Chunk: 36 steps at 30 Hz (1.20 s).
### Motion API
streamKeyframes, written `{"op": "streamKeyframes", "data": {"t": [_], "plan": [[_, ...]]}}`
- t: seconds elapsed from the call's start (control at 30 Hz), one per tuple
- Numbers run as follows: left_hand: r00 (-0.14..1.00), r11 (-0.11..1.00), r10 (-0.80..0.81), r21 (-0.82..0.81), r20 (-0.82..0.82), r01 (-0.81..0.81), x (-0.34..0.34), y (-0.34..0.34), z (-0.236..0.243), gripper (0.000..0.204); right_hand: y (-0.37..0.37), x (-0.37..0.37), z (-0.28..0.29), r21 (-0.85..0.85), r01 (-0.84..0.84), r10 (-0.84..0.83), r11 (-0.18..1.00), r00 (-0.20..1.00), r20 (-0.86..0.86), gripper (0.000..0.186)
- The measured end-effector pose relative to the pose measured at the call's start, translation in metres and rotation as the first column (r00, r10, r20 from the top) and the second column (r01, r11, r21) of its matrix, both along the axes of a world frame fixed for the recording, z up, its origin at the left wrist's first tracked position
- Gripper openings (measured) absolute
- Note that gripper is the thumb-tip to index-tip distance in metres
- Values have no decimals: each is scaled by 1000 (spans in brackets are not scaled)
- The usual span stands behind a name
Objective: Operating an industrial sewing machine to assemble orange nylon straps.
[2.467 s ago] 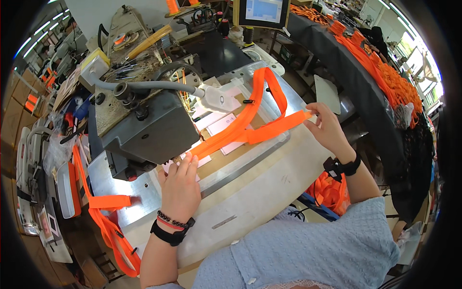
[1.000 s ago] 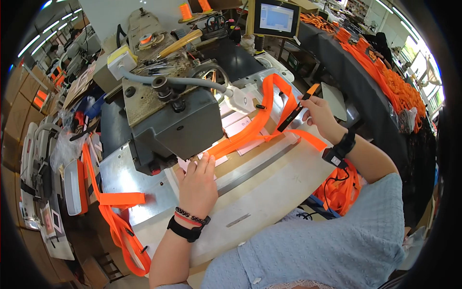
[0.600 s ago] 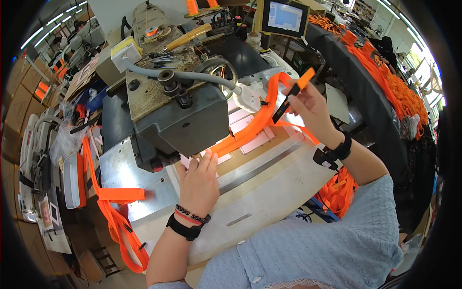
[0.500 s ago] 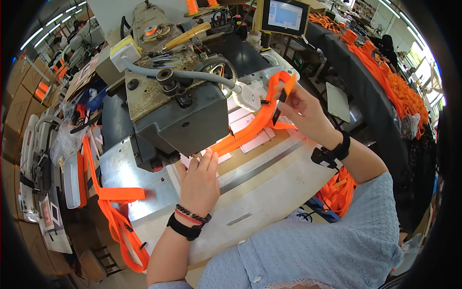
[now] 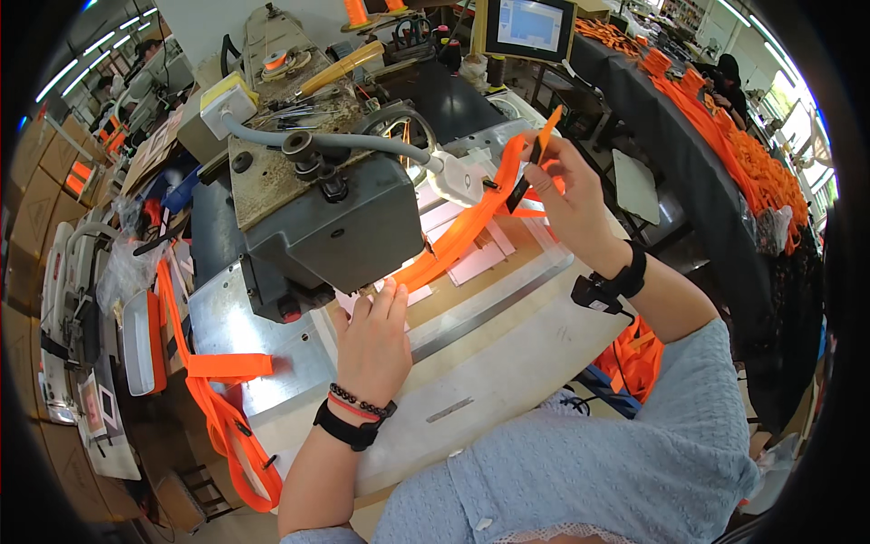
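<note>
Left hand [image 5: 376, 340] lying palm down, fingers [image 5: 391, 295] extended forward and held close together, fingertips pressing flat. Left forearm coming up from lower edge, bare, wearing a black band and beaded bracelets at the wrist. Right hand [image 5: 573, 195] raised higher and further forward, thumb and fingers pinching closed, back of the hand facing the camera. Right wrist wearing a black band; right forearm angling in from the lower right, elbow bent, upper arm sleeved in light blue.
</note>
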<state>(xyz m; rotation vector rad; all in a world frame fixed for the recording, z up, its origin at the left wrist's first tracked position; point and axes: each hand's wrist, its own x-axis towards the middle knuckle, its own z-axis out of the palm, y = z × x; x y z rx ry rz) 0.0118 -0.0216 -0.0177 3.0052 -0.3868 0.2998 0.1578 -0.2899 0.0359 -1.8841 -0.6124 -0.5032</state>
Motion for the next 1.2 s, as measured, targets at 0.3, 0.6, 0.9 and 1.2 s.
{"op": "streamKeyframes", "data": {"t": [0.3, 0.6, 0.9, 1.2], "plan": [[999, 1000, 4, -17, 42, -3, -1, -2, -5, 50, 23, -9, -21, -677, -408, 612, 612, 787, 79, 39], [999, 1000, 21, 15, 37, -22, -2, -4, -6, 46, 64, 9, -18, -478, -758, 579, 443, 649, -493, 25], [998, 999, 49, 5, 28, -49, -3, -8, 0, 45, 90, 15, -39, -439, -709, 472, 552, 699, -537, 28], [997, 998, 57, -5, -57, -58, -4, -9, 6, 52, 94, 12, -41, -266, -707, 481, 656, 662, -575, 23]]}}
